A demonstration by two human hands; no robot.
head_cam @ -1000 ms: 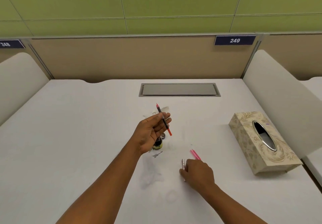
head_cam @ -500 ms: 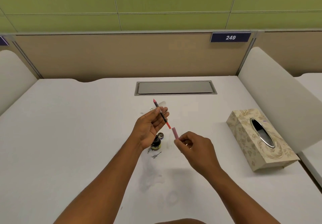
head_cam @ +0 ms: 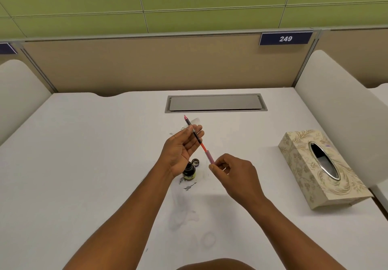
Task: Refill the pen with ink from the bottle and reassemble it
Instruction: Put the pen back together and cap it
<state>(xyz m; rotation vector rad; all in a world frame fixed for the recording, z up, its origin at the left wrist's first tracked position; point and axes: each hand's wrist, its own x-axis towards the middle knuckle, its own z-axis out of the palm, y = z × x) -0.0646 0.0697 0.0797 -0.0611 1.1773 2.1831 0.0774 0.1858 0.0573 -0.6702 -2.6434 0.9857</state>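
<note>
- the left hand [head_cam: 180,147] pinches the thin pen refill [head_cam: 194,134] in its fingers, held up over the desk [head_cam: 84,164], tip pointing away.
- the right hand [head_cam: 235,172] pinches the pink barrel [head_cam: 210,157], which touches the refill's near end.
- keep both in one straight line and push gently, so it slides on.
- the open ink bottle [head_cam: 189,171] sits below the left hand, partly hidden. its cap [head_cam: 195,161] lies just beside it.
- how much ink is inside is hard to tell.

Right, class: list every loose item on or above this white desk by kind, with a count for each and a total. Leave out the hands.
Thin pink pen refill: 1
Pink pen barrel piece: 1
Small dark glass ink bottle: 1
Round dark bottle cap: 1
Cream patterned tissue box: 1
Total: 5
</note>
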